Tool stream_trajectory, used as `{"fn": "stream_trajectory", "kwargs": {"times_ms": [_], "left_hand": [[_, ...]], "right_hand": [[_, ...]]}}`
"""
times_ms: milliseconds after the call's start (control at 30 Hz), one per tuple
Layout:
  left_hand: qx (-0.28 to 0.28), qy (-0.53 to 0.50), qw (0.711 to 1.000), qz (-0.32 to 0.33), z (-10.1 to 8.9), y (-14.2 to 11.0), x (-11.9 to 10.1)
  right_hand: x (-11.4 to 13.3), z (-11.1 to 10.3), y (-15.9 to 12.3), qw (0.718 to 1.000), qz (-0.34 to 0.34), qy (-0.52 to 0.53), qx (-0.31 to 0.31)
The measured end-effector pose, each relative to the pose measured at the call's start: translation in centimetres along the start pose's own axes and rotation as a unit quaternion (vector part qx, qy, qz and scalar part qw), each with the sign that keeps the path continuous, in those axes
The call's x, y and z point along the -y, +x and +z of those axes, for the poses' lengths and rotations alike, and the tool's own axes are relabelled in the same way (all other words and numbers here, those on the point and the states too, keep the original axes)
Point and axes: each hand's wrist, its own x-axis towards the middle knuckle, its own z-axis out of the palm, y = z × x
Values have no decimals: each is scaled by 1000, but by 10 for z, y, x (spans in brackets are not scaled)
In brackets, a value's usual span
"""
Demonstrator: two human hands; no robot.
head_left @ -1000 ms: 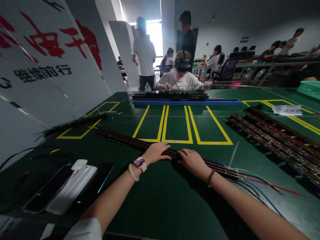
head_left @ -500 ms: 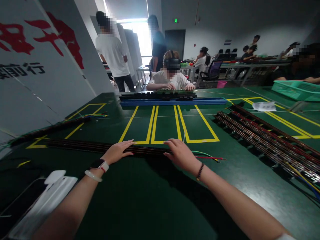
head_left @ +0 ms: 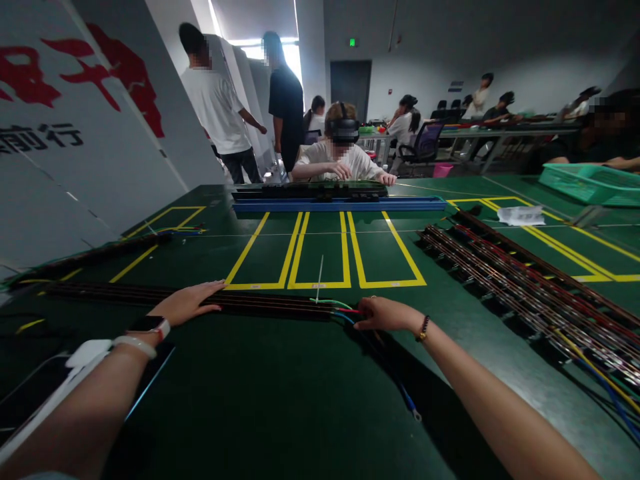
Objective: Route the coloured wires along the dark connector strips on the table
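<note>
A long dark strip with copper lines [head_left: 260, 302] lies across the green table [head_left: 310, 400] in front of me. My left hand [head_left: 187, 304] rests flat on it, fingers stretched out. My right hand [head_left: 385, 315] is at the strip's right end, fingers closed around the coloured wires [head_left: 340, 307] that come out there: green, red and blue. A blue wire with a metal lug [head_left: 407, 400] trails toward me below that hand. A thin white tie [head_left: 319, 280] sticks up near the wires.
A pile of similar strips [head_left: 525, 293] lies on the right. A phone and a white case [head_left: 85, 353] sit at my left. A blue rail [head_left: 340, 205] crosses the far side, where a seated person works. A green basket [head_left: 590, 183] stands far right. White panels stand on the left.
The strip has slid left across the table. My right hand now sits at its wire end and my left hand has moved farther left along it.
</note>
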Motion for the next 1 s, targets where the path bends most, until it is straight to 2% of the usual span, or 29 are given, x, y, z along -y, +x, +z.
{"fn": "stream_trajectory", "kwargs": {"times_ms": [100,167,200,233,300,367,400,500,567,600,700,767,800,867,933,1000], "left_hand": [[-1,25,1000,-6,-12,-7,-11],[-58,35,998,7,-21,-13,-34],[-90,31,995,6,-25,-17,-51],[-116,18,993,-1,-28,-21,-71],[-149,-44,987,-37,-31,-28,-119],[-109,-144,983,-37,-32,-34,-171],[-69,-206,976,-34,-32,-35,-198],[39,-390,920,-19,-31,-31,-265],[133,-502,855,-5,-29,-21,-296],[169,-567,806,-9,-27,-14,-307],[264,-746,611,-26,-22,7,-328],[271,-815,509,-58,-18,20,-335],[252,-840,475,-77,-16,25,-339],[196,-870,439,-109,-12,33,-344],[163,-879,433,-117,-8,37,-347],[155,-883,431,-104,-4,38,-348]], "right_hand": [[1,-7,5,998,3,45,49],[-1,-10,6,989,-15,119,84],[-2,-10,7,976,-33,183,117],[-4,-9,7,951,-53,261,157],[-9,-4,10,872,-86,414,244],[-15,4,14,800,-101,510,299],[-18,9,16,778,-106,537,309],[-25,21,23,754,-109,581,288],[-27,27,26,759,-104,593,250],[-26,29,26,765,-101,591,233],[-20,35,27,800,-98,565,176],[-13,38,28,824,-111,538,138],[-9,40,29,837,-121,519,121],[0,42,30,867,-132,471,99],[10,42,29,915,-125,380,49],[20,43,27,961,-109,252,-33]]}}
